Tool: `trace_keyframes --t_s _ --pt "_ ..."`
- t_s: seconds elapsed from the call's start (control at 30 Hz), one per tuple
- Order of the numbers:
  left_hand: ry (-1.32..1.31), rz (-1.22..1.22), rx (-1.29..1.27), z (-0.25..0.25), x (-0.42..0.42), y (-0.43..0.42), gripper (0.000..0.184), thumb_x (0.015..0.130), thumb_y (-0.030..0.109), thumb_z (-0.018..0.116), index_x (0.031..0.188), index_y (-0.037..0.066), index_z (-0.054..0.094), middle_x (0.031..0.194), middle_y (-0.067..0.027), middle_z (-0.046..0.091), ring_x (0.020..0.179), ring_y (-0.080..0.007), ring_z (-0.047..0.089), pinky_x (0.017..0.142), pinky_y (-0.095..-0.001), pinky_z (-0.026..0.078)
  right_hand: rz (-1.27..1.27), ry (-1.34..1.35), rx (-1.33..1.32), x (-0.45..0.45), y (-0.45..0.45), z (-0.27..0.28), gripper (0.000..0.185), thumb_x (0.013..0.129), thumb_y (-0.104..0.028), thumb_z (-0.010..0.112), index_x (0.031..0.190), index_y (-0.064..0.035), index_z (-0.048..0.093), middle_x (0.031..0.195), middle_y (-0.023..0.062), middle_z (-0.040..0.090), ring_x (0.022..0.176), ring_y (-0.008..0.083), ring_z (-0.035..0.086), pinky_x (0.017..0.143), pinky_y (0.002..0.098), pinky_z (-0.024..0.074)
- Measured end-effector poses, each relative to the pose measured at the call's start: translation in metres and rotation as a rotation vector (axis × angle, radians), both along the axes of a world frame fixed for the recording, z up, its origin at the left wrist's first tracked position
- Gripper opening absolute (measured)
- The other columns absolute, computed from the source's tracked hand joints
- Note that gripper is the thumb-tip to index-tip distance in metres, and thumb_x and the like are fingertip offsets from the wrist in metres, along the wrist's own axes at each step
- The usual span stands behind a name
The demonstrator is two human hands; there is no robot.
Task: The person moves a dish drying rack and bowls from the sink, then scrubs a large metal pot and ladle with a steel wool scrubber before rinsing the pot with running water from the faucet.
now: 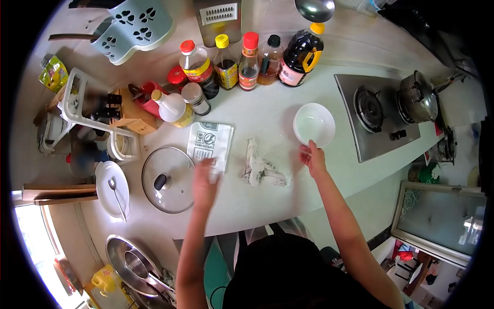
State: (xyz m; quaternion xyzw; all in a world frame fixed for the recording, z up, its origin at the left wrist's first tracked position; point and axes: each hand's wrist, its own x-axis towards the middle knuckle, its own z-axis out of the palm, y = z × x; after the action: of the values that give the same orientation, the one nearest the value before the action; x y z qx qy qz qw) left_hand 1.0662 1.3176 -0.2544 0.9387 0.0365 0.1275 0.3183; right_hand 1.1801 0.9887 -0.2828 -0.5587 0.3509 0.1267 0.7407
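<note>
A white bowl (314,124) stands on the counter, left of the stove. My right hand (314,158) is at its near rim, fingers bent and pinched against the edge. My left hand (206,180) is smeared by motion beside the glass lid (167,193) and below the printed white compostable packet (210,141); whether it holds anything cannot be made out. Between my hands lies a crumpled whitish cloth or paper (260,167).
Sauce bottles (248,64) and a jar (196,98) line the back wall. A pot (418,98) sits on the stove (378,136) at the right. To the left are a plate with a spoon (108,198), a knife block (135,116) and a metal basin (117,252).
</note>
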Motion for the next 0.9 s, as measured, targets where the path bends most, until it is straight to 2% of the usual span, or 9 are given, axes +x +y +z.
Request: trace_keyframes --t_s 0.03,0.17,0.3,0.53,0.7,0.8,0.83,0.87,0.9 --pt "0.138 -0.111 -0.158 0.001 0.004 -0.025 0.055 0.067 0.012 0.074 0.117 0.009 0.052 0.122 -0.0115 0.047 0.111 -0.0306 0.045 0.095 -0.0386 0.037 0.003 0.01 -0.001 0.006 -0.002 -0.002 0.033 0.083 -0.021 0.057 0.102 0.0051 0.05 0.086 0.012 0.059 0.061 0.0167 0.058 0.052 0.0281 0.0499" --pt "0.151 -0.387 -0.067 -0.013 0.016 -0.091 0.058 0.069 0.026 0.072 0.122 0.012 0.051 0.138 -0.011 0.032 0.125 -0.0345 0.03 0.102 -0.0425 0.028 -0.016 -0.051 0.006 0.024 0.0 -0.001 0.03 0.079 -0.008 0.046 0.103 0.0106 0.045 0.088 0.0154 0.059 0.069 0.0203 0.062 0.061 0.0298 0.0553" --pt "0.214 -0.485 0.02 -0.047 0.011 -0.113 0.052 0.073 0.016 0.066 0.122 0.009 0.049 0.138 -0.0092 0.031 0.128 -0.0268 0.029 0.103 -0.0404 0.029 0.118 -0.081 0.003 0.033 0.034 0.0 0.033 0.079 -0.008 0.048 0.107 0.01 0.041 0.089 0.0158 0.059 0.071 0.0207 0.062 0.064 0.0303 0.0554" --pt "0.022 -0.33 -0.068 -0.048 -0.014 -0.09 0.039 0.067 -0.003 0.059 0.104 0.007 0.058 0.119 -0.0068 0.051 0.11 -0.0235 0.049 0.084 -0.0317 0.047 0.377 -0.133 0.019 0.031 0.098 -0.007 0.033 0.081 -0.012 0.05 0.106 0.0071 0.04 0.09 0.0168 0.058 0.074 0.0208 0.062 0.068 0.0303 0.0538" --pt "0.118 -0.203 -0.049 -0.01 -0.031 -0.094 0.045 0.068 -0.001 0.06 0.111 0.01 0.056 0.129 -0.0099 0.043 0.12 -0.0283 0.04 0.096 -0.0407 0.037 0.49 -0.121 0.088 0.013 0.104 -0.003 0.044 0.083 -0.021 0.057 0.112 0.0062 0.039 0.094 0.0143 0.058 0.079 0.0199 0.061 0.072 0.0306 0.052" --pt "0.108 -0.077 -0.036 0.014 -0.057 -0.103 0.048 0.068 0.001 0.061 0.114 0.012 0.055 0.134 -0.0117 0.037 0.125 -0.0319 0.032 0.102 -0.0473 0.029 0.689 -0.218 -0.204 -0.023 0.087 0.006 0.057 0.079 -0.021 0.065 0.124 0.0012 0.037 0.11 0.0137 0.054 0.092 0.0207 0.058 0.077 0.0315 0.0501" --pt "0.112 -0.034 -0.1 0.018 -0.071 -0.105 0.049 0.068 0.002 0.061 0.116 0.012 0.054 0.137 -0.0122 0.034 0.127 -0.0334 0.029 0.103 -0.0502 0.024 0.991 -0.498 -0.361 -0.038 0.083 0.012 0.059 0.076 -0.014 0.065 0.127 -0.0028 0.037 0.118 0.0122 0.049 0.097 0.0222 0.056 0.079 0.0323 0.0492" --pt "0.108 0.034 -0.141 0.022 -0.086 -0.107 0.047 0.068 0.001 0.06 0.114 0.01 0.055 0.134 -0.0127 0.036 0.124 -0.0334 0.032 0.102 -0.0464 0.029 1.273 -0.786 -0.512 -0.049 0.08 0.015 0.064 0.073 -0.008 0.066 0.13 -0.0068 0.037 0.126 0.0107 0.045 0.102 0.0237 0.053 0.081 0.0331 0.0484" --pt "0.111 0.066 -0.133 0.021 -0.102 -0.112 0.047 0.068 0.001 0.06 0.114 0.01 0.055 0.134 -0.0127 0.036 0.124 -0.0334 0.032 0.102 -0.0464 0.029 1.298 -0.798 -0.49 -0.057 0.082 0.022 0.064 0.073 -0.008 0.066 0.13 -0.0068 0.037 0.126 0.0107 0.045 0.102 0.0237 0.053 0.081 0.0331 0.0484"
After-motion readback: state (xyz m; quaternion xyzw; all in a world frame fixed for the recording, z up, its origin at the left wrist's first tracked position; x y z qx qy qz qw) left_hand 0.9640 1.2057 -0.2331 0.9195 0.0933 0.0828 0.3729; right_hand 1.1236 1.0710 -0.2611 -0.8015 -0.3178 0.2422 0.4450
